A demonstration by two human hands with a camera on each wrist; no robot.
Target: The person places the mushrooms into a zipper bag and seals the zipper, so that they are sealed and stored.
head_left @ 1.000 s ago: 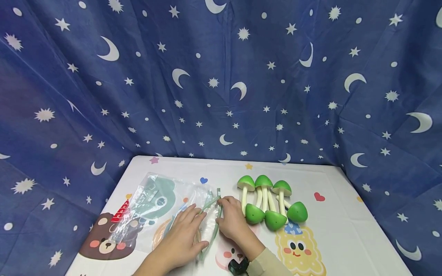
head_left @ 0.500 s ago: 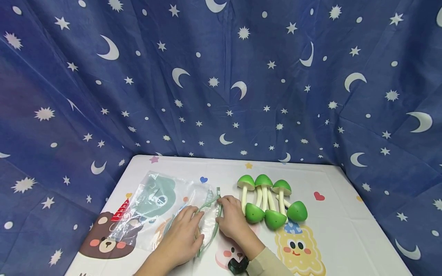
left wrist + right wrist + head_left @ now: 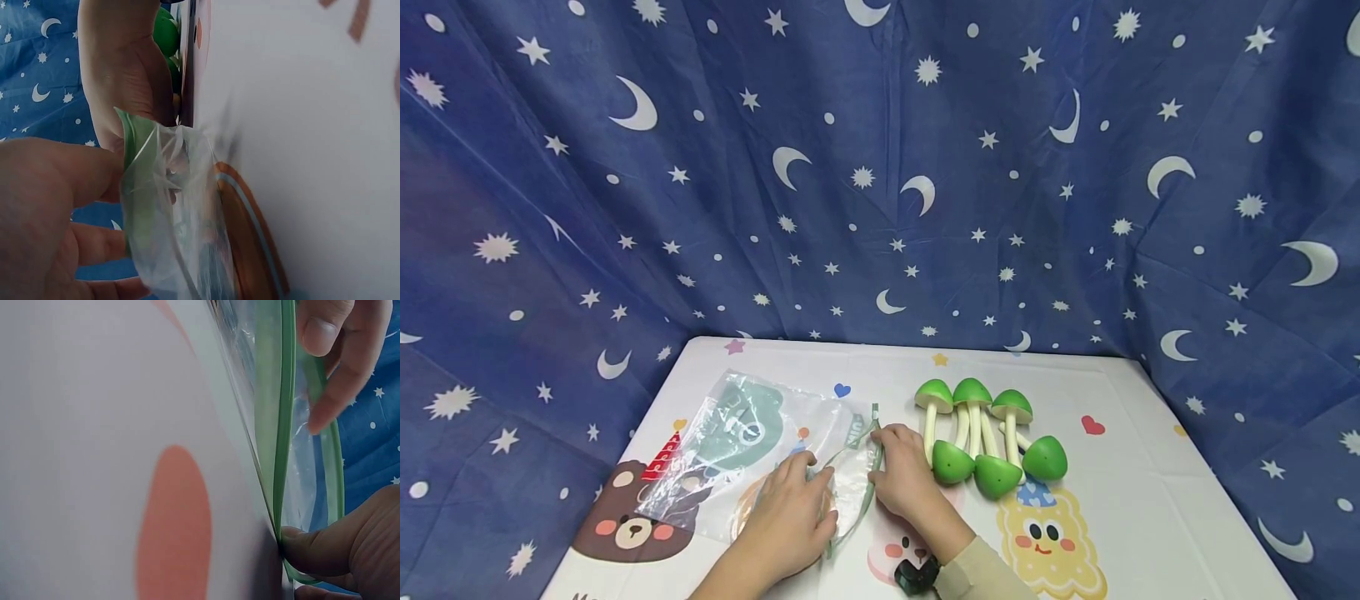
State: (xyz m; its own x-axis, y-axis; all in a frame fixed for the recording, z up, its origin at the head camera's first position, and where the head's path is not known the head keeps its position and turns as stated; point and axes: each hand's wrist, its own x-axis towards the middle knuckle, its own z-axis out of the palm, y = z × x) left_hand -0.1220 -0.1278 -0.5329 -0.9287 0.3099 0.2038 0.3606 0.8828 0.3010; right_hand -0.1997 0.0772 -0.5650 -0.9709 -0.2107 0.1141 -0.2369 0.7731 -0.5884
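Observation:
A clear zip-lock bag point(image 3: 730, 450) with green zip strips lies flat, its mouth toward the right. My left hand point(image 3: 793, 508) holds the upper side of the mouth, fingers and thumb spread along the green strip point(image 3: 140, 162); the strip partly hides the fingertips in the left wrist view. My right hand point(image 3: 906, 475) pinches the mouth's far right corner, with the thumb point(image 3: 312, 547) against the strip. Between the hands the mouth gapes, its two green strips apart in the right wrist view. Several toy mushrooms with green caps point(image 3: 997, 477) and pale stems lie beside my right hand.
The white table cover point(image 3: 1150, 492) carries printed cartoon figures, hearts and stars. Behind and beside the table hangs a blue curtain point(image 3: 880, 167) with moons and stars. A black device point(image 3: 917, 575) sits at the right wrist.
My left hand has moved slightly left, drawing the upper strip along, and the gap at the bag's mouth has widened. The right hand and the mushrooms stay where they were.

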